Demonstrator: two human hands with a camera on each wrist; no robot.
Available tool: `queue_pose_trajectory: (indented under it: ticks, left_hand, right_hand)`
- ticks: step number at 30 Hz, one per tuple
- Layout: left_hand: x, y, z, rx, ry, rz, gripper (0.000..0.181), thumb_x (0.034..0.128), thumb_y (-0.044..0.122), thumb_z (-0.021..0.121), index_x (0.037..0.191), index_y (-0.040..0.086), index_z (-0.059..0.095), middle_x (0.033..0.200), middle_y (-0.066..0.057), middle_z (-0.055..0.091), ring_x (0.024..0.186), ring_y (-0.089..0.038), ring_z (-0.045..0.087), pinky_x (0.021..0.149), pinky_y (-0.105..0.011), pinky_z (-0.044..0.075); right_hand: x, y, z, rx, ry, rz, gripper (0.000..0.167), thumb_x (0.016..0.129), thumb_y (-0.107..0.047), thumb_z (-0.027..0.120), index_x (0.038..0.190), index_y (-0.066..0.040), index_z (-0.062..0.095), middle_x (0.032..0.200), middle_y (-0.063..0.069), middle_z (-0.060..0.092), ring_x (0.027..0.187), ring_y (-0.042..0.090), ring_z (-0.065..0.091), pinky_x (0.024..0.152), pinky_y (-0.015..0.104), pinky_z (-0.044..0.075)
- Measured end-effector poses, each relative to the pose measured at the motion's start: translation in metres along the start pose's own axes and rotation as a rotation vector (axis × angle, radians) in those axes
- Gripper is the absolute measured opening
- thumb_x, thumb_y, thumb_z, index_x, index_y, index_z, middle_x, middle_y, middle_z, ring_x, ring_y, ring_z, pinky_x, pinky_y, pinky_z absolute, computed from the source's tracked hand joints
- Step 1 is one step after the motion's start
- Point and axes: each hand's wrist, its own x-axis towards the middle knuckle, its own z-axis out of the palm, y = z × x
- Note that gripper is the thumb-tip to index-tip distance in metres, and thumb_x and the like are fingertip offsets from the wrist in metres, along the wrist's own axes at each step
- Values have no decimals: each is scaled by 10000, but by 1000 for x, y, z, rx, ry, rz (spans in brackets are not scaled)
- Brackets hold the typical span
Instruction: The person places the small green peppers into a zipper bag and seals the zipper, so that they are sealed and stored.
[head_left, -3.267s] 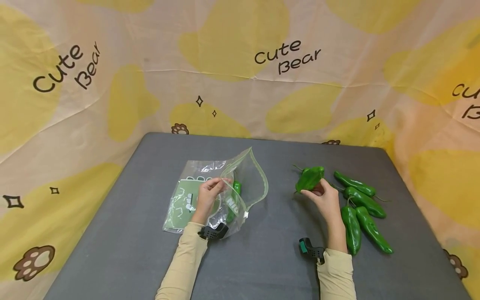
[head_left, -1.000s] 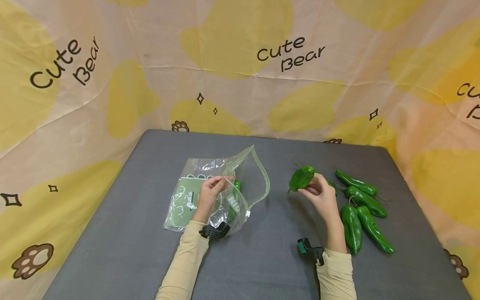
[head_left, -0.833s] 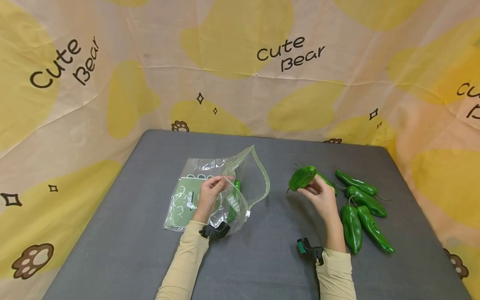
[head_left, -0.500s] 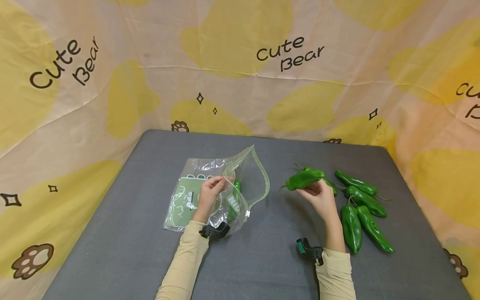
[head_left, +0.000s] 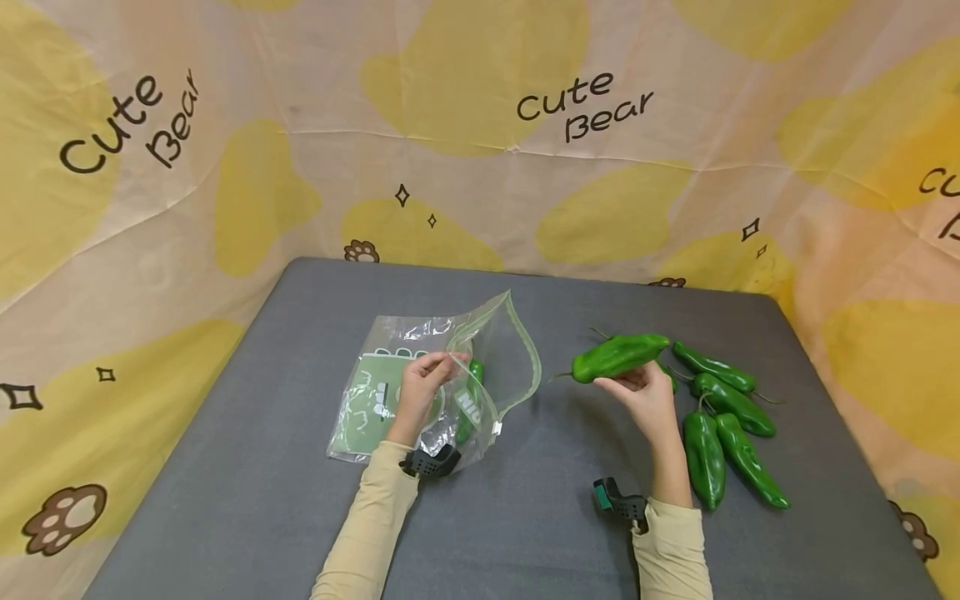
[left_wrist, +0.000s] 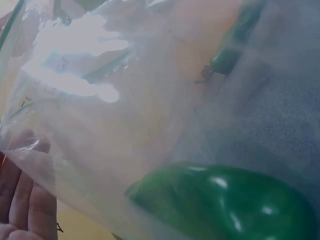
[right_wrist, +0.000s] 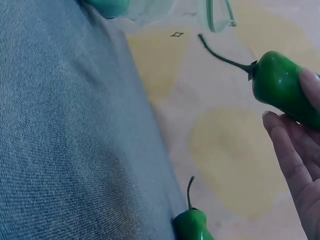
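In the head view my left hand (head_left: 422, 390) pinches the near rim of a clear zip bag (head_left: 360, 421), whose mouth gapes to the right. A green pepper (head_left: 469, 404) lies inside the bag; the left wrist view shows a glossy pepper (left_wrist: 235, 202) close up, beside my left fingers (left_wrist: 42, 200). My right hand (head_left: 651, 404) holds another green pepper (head_left: 618, 357) above the table, between thumb and fingers, its stem pointing left toward the bag. In the right wrist view this pepper (right_wrist: 280, 82) sits between the thumb and fingertips of my right hand (right_wrist: 300, 160).
Several green peppers (head_left: 731, 406) lie on the grey table (head_left: 517, 517) right of my right hand. One more, partly hidden, lies behind that hand, its stem (head_left: 598, 333) showing. A patterned cloth (head_left: 465, 200) hangs behind the table. Each wrist wears a black camera mount (head_left: 430, 461).
The pepper in my right hand has been turned from nearly end-on to lengthwise, so its stem now points left. My left hand and the bag have stayed in place.
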Motion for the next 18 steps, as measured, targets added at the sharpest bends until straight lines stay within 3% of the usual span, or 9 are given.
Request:
queue_pose_trajectory:
  ticks: [4,8,12,17,18]
  left_hand:
    - [1,-3,-1,8,0,-2,130,873,6,545,902,57,661,956,-159,644,853,-221,629,765,-323,503]
    - [1,-2,-1,9,-6,7,116,871,16,554,902,50,660,953,-159,645,853,-222,629,761,-324,505]
    - [-1,7,4,-7,-22,20,86,859,67,588,903,50,661,948,-151,648,843,-216,631,754,-317,509]
    - [0,7,5,-22,-21,17,107,864,22,567,903,43,664,946,-161,646,832,-218,633,746,-319,512]
    - [1,2,2,-15,-14,9,118,868,14,559,902,52,665,949,-157,647,834,-214,633,751,-322,509]
  right_hand:
    - [2,-48,9,17,0,28,485,711,-19,743,1140,20,519,939,127,609,779,140,611,649,211,519]
    - [4,-79,18,-16,11,64,448,706,96,701,1106,89,500,909,7,607,769,80,601,665,193,513]
    - [5,-92,24,13,26,82,446,679,199,660,1081,135,479,886,-59,598,764,84,598,670,196,513]
    - [5,-83,24,46,32,94,438,681,187,667,1072,119,483,882,-57,603,773,86,596,677,183,508]
    - [5,-81,24,48,35,94,437,681,180,672,1071,120,485,880,-53,604,773,85,596,677,182,508]
